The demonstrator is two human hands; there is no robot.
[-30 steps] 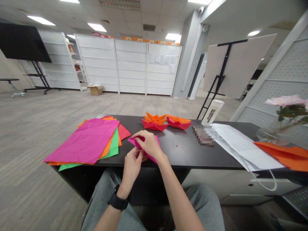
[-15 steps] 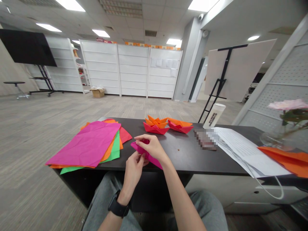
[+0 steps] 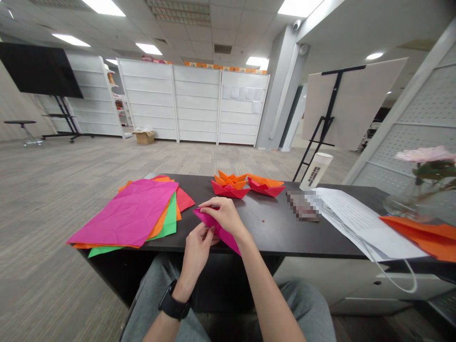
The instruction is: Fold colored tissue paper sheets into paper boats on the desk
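Note:
A folded pink paper (image 3: 223, 233) lies at the near edge of the black table (image 3: 278, 228). My left hand (image 3: 198, 246), with a black watch on its wrist, pinches the paper's near side from below. My right hand (image 3: 222, 214) presses down on its top with curled fingers. Both hands are closed on the paper. A stack of flat coloured sheets (image 3: 131, 212), pink on top over orange, green and red, lies to the left of my hands. Beyond my hands sit folded paper boats (image 3: 246, 185) in red and orange.
White printed papers (image 3: 359, 218) and an orange sheet (image 3: 423, 235) cover the table's right part. A white cup (image 3: 315, 171) stands at the far edge, a glass vase with a pink flower (image 3: 423, 180) at far right. An easel board (image 3: 352, 102) stands behind.
The view has dropped slightly since the earliest frame. My hands have kept their grip on the pink paper, with only small finger shifts.

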